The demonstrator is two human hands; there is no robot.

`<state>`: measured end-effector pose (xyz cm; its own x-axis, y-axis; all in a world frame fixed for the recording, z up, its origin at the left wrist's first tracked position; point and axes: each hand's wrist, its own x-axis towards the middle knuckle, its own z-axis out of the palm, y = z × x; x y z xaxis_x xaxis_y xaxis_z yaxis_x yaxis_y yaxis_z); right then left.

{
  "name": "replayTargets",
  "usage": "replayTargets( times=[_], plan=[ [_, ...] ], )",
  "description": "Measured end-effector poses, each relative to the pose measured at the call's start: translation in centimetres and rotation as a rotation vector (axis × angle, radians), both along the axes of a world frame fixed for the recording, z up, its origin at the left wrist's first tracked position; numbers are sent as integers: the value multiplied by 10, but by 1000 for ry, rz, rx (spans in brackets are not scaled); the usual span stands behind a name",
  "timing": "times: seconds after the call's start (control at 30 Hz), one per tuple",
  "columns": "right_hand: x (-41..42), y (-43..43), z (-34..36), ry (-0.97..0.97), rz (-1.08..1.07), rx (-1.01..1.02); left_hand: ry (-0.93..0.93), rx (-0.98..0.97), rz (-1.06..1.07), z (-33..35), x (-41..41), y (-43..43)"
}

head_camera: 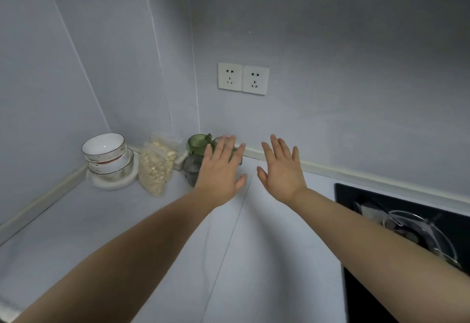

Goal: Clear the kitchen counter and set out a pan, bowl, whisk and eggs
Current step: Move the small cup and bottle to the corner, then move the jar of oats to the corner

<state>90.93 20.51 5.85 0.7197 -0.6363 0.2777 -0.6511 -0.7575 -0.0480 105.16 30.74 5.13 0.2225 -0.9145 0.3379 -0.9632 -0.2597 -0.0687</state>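
Observation:
Both my arms reach forward over the pale counter [106, 223]. My left hand [221, 170] is spread flat with straight fingers, held in front of some green glass cups [199, 142] in the corner and partly hiding them. My right hand [281, 169] is also spread open, palm down, a little to the right, holding nothing. A stack of white bowls [105, 153] with a dark rim stands on a white plate at the back left. No pan, whisk or eggs are in view.
A clear bag of pale flakes [156, 166] leans between the bowls and the cups. A black stove top [407, 233] with a metal burner ring lies at the right. Two wall sockets [243, 78] sit above the cups.

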Motion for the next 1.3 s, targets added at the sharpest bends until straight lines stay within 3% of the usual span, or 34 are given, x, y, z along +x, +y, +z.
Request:
replayTargets(
  times=[0.53,1.3],
  plan=[
    [-213,31,27,21,-375,-100,-47,19,-251,29,-195,-9],
    [-689,68,18,55,-836,-43,106,13,-606,22,-648,-50]
  ],
)
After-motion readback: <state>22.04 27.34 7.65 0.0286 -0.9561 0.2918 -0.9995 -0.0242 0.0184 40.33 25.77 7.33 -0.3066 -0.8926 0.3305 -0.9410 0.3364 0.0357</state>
